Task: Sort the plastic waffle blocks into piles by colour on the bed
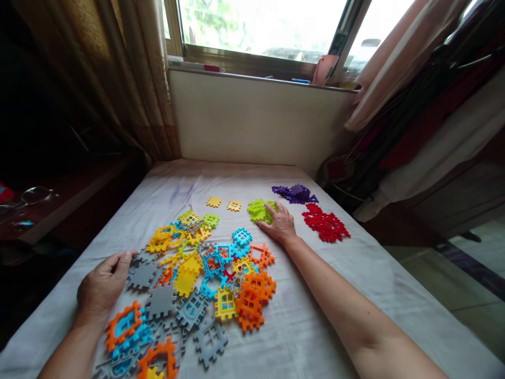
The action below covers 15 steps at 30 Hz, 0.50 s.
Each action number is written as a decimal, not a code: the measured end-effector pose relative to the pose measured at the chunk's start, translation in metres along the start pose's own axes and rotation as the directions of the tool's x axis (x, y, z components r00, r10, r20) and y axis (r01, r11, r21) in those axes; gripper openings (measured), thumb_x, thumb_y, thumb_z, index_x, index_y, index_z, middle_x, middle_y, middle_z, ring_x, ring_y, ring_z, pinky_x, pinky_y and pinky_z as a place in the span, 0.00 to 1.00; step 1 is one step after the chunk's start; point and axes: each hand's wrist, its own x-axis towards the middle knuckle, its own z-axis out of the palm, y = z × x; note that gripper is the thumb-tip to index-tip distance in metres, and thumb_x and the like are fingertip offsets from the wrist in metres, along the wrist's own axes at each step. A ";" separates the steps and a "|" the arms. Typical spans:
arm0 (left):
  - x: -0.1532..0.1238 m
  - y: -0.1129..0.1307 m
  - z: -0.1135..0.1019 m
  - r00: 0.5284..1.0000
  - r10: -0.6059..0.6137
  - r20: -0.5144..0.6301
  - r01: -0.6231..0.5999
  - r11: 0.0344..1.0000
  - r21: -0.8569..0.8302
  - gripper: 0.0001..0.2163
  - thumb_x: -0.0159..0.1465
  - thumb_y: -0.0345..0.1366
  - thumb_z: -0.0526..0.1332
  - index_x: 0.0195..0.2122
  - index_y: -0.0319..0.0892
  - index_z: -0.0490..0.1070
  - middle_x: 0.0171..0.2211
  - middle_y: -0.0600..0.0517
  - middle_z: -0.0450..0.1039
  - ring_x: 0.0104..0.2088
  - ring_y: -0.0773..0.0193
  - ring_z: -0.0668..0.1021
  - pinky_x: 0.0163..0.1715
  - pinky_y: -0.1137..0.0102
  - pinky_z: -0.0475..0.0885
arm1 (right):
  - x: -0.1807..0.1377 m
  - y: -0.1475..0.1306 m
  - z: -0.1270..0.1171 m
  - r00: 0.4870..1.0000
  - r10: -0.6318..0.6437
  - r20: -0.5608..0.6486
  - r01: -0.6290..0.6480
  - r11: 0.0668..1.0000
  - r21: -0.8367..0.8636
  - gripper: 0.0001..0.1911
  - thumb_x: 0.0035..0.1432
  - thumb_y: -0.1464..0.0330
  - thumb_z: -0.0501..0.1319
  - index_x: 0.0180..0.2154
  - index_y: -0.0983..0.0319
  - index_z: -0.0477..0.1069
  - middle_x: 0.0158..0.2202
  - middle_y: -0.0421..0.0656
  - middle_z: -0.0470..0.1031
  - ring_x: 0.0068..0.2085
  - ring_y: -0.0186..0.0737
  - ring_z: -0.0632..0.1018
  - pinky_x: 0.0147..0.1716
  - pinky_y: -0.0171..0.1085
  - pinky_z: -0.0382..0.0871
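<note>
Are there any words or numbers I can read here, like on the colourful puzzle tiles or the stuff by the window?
No words, numbers or signs can be read anywhere.
Mixed pile of interlocking tiles: plain colours, no print.
Green tiles under the right hand: no print.
Pink cup and the small things on the windowsill: too blurred to show any lettering.

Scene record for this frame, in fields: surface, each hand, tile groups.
surface: white sheet
left hand: fingers curled against a grey tile at the edge of the mixed pile
right hand: palm down on the green tiles
mixed pile: many colours, near side of sheet
separate groups: two yellow tiles, purple tiles, red tiles
</note>
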 end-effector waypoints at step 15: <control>0.001 -0.008 0.003 1.000 0.008 -0.016 -0.008 1.000 -0.006 0.13 0.59 0.45 0.58 0.38 0.50 0.81 0.38 0.54 0.83 0.39 0.59 0.81 0.32 0.73 0.69 | 0.089 -0.029 0.042 0.996 0.017 -0.083 -0.018 1.000 -0.007 0.33 0.58 0.54 0.62 0.63 0.57 0.66 0.68 0.56 0.59 0.66 0.63 0.60 0.60 0.64 0.52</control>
